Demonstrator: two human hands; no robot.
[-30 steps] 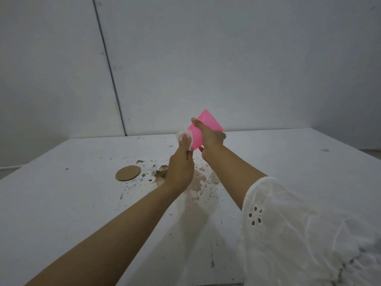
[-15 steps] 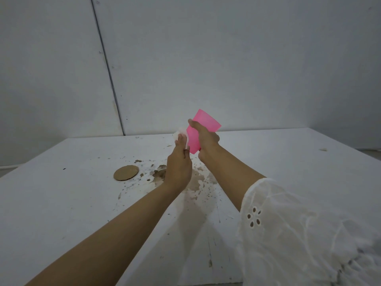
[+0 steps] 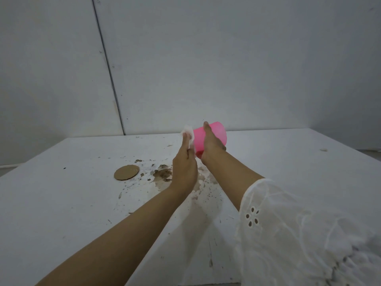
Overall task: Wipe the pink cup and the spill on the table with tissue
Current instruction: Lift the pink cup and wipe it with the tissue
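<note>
The left hand (image 3: 184,168) has its fingers together, pressing a tissue (image 3: 188,134) flat against the cup (image 3: 214,137). The right hand (image 3: 212,144) is clamped round the cup, held tilted in the air over the spill (image 3: 165,175) on the table (image 3: 61,203). A brown disc (image 3: 126,172) lies left of the spill.

The light is looking soft and dim, with a grey-blue tone, and no lamp is showing. The wall (image 3: 226,58) is getting darker toward the upper corners. The forearms are casting faint, wide shadows on the tabletop (image 3: 61,203) toward its near edge. No strong glare is appearing anywhere. The wide lens is bending the wall seam (image 3: 107,65) and the far edge of the tabletop. The white sleeve (image 3: 309,234) at the lower right is looking blurred, and the pink cup (image 3: 215,135) is slightly soft.
</note>
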